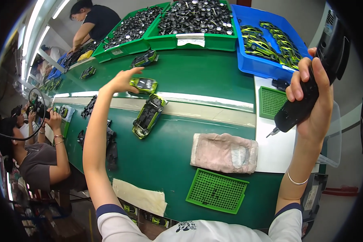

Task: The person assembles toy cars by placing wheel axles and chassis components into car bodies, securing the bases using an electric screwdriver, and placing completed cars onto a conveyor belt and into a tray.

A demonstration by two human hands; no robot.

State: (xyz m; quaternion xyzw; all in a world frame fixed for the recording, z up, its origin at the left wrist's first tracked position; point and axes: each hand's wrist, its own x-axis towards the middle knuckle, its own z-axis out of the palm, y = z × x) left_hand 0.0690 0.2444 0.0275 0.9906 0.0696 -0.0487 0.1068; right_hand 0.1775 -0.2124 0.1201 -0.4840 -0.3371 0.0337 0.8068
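My left hand [124,82] reaches over the back of the bench with thumb and forefinger spread apart. Its thumb lies against the end of a green and black toy car [146,84], while the forefinger stays above it. Just nearer, another toy car [149,116] rests upside down, its black underside showing. In my right hand [313,97] is a black electric screwdriver [300,103], raised at the right with its bit pointing down and left. A white sheet and a green perforated tray [272,102] lie below that tool.
Green bins [191,40] of small black parts and a blue bin [246,60] of toy cars line the back. A pink cloth pad [224,153] and another green perforated tray [217,191] lie in front. Black parts [109,137] sit beside my left forearm. Co-workers [44,161] occupy the left.
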